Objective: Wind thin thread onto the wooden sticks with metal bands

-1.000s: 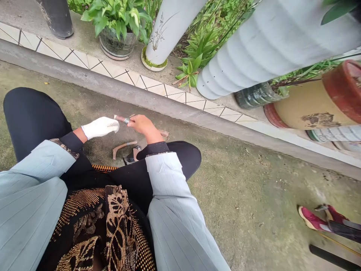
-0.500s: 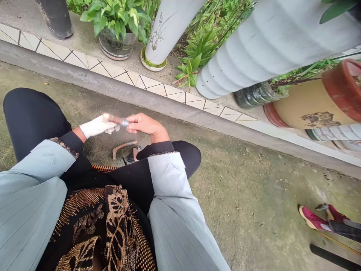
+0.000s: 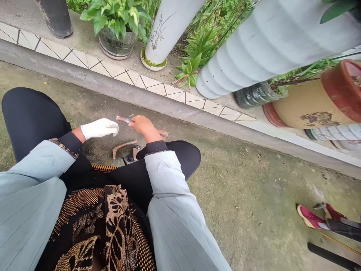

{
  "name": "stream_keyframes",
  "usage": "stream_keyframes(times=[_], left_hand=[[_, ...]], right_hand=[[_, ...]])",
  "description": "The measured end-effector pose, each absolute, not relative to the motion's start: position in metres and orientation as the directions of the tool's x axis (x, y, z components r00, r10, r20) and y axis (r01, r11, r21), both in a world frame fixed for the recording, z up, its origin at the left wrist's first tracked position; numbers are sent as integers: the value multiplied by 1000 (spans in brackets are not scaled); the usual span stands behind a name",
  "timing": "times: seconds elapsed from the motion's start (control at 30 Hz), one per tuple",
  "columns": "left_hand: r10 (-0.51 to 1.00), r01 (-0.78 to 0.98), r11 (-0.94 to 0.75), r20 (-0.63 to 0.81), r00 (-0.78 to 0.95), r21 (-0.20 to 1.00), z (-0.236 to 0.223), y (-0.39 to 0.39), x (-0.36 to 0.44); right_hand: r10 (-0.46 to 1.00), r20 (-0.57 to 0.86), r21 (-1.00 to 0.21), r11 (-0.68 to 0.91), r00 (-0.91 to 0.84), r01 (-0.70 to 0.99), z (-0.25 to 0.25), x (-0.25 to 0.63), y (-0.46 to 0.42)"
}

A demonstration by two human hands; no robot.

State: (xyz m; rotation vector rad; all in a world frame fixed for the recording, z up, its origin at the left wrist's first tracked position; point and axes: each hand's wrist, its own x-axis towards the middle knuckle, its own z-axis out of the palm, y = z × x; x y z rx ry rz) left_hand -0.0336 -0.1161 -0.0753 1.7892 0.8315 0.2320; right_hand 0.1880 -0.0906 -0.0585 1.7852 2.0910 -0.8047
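Observation:
My right hand (image 3: 144, 126), bare, is wrapped round a short brown stick (image 3: 121, 119) with silvery wire wound about it. The stick's pale cut end points left. Behind the wrist another brown wood end (image 3: 164, 133) shows; I cannot tell whether it belongs to the same stick. My left hand (image 3: 100, 128), in a white glove, hangs just left of the stick, apart from it, its fingers loosely curved and nothing visible in them. Below lies a bent piece of branch (image 3: 120, 147) with wire near one end. Beside it is a dark object with a round fitting (image 3: 138, 148), partly covered by my leg.
A concrete kerb with a tiled edge (image 3: 128, 76) runs across in front. On it stand a glass pot with a plant (image 3: 117, 43), tall white pots (image 3: 166, 32) and a tan and red pot (image 3: 304, 101). Dark red shoes (image 3: 310, 217) are at the lower right.
My left hand has let go of the stick and is apart from it. My right hand has moved slightly right with the stick, baring its left end.

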Motion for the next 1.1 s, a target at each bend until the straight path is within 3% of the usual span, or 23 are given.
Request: stream_keyframes(times=[0.07,0.17,0.33,0.47,0.57,0.67,0.77,0.83,0.9,1.0,1.03,1.1], left_hand=[[676,459,-196,-220,703,867,-75,-114,-36],[709,499,-236,-203,675,834,-77,-110,-40],[732,505,-266,-168,660,821,-74,-107,-41],[742,473,-226,-164,650,852,-75,-107,-38],[774,417,-130,-171,610,899,-88,-107,-36],[748,346,11,-237,619,938,-101,-110,-33],[708,326,2,-231,667,945,-100,-114,-30],[685,386,-68,-238,689,920,-93,-115,-29],[652,488,-174,-271,708,856,-84,-116,-29],[652,570,-343,-248,716,746,-76,-114,-30],[649,565,-380,-225,727,732,-74,-113,-30],[614,517,-397,-199,764,758,-72,-113,-32]], right_hand=[[757,-602,-193,170,-253,966,-56,185,-93],[669,-655,-258,238,-351,936,-54,186,-97],[385,-724,-543,194,-572,817,-53,190,-104],[178,-612,-774,61,-770,630,-42,189,-109],[259,-463,-879,-11,-848,476,-32,190,-110],[603,-310,-929,-27,-735,370,-33,193,-105],[885,-268,-877,-60,-381,477,-44,194,-97],[927,-298,-744,-76,-229,664,-52,193,-94],[921,-339,-540,-22,-194,841,-56,190,-94],[812,-522,-288,119,-260,950,-55,182,-99],[723,-613,-285,172,-317,943,-53,180,-101],[451,-738,-444,235,-502,865,-46,180,-104]])
